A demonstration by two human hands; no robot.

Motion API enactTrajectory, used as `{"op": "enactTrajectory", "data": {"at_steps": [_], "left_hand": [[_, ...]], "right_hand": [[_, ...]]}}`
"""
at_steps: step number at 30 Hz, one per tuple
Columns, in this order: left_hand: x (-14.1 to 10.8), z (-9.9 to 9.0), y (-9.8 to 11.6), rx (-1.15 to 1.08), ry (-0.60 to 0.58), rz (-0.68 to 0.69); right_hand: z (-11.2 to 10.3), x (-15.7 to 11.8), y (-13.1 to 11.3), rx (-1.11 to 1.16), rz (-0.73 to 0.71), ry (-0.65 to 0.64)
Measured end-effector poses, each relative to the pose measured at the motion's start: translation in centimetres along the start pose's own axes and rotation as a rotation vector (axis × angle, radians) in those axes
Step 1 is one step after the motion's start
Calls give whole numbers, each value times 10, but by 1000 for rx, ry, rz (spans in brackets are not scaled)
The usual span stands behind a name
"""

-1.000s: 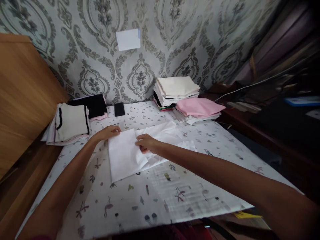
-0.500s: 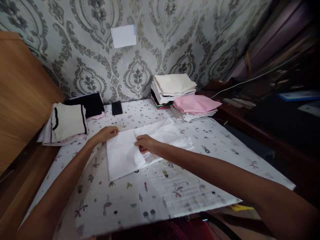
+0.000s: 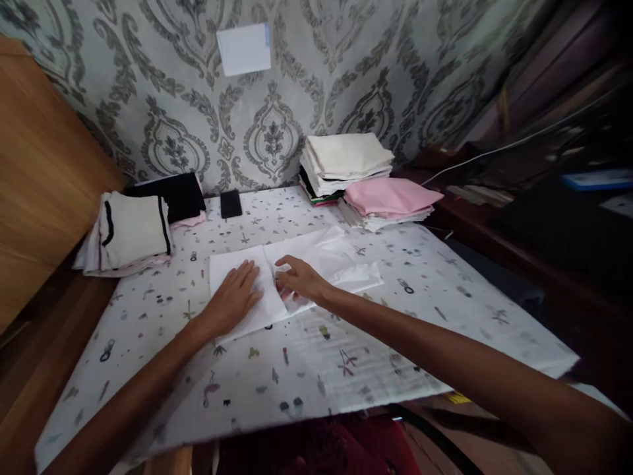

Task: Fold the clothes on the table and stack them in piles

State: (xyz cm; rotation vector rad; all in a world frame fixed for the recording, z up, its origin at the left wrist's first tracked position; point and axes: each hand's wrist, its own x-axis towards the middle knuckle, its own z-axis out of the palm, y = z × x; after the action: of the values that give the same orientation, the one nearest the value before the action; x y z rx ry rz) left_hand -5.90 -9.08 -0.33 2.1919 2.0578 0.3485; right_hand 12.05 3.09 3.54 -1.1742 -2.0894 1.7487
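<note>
A white cloth [image 3: 316, 254] lies on the patterned table cover, its left part folded over into a flat panel. My left hand [image 3: 235, 297] rests flat on that folded panel, fingers stretched out and pointing away from me. Just right of the fold's edge is my right hand [image 3: 299, 280], with its fingers apart and slightly bent over the cloth. Nothing shows between its fingers, though the lower ones are partly hidden. Toward the right the cloth spreads out in loose, uneven layers.
Folded garments are stacked at the left, a cream one with black trim [image 3: 136, 227] on top. A black phone-like object [image 3: 230, 204] lies near the wall. At the back right stand a cream-topped stack [image 3: 349, 155] and a pink cloth [image 3: 390, 196] on another pile. A wooden panel [image 3: 44, 165] borders the left.
My left hand has moved from the cloth's far left corner onto the folded panel and flattened. The right hand has let go of the fold's edge and opened its fingers.
</note>
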Motion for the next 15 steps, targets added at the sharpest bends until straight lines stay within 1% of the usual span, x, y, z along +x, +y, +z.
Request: {"op": "enactTrajectory", "data": {"at_steps": [3,5,7,9,13,15], "left_hand": [[-2,11,2,35,-18,-12],[-1,13,1,58,-10,-7],[-1,13,1,67,-9,0],[-2,13,1,63,3,-1],[-10,16,5,47,76,10],[-14,19,7,43,100,22]], "right_hand": [[6,-10,9,-158,-102,34],[11,-14,12,-268,-162,44],[16,-15,12,-329,-193,56],[19,-14,10,-336,-198,91],[23,-9,6,-281,-183,141],[25,-8,6,-256,-236,156]]}}
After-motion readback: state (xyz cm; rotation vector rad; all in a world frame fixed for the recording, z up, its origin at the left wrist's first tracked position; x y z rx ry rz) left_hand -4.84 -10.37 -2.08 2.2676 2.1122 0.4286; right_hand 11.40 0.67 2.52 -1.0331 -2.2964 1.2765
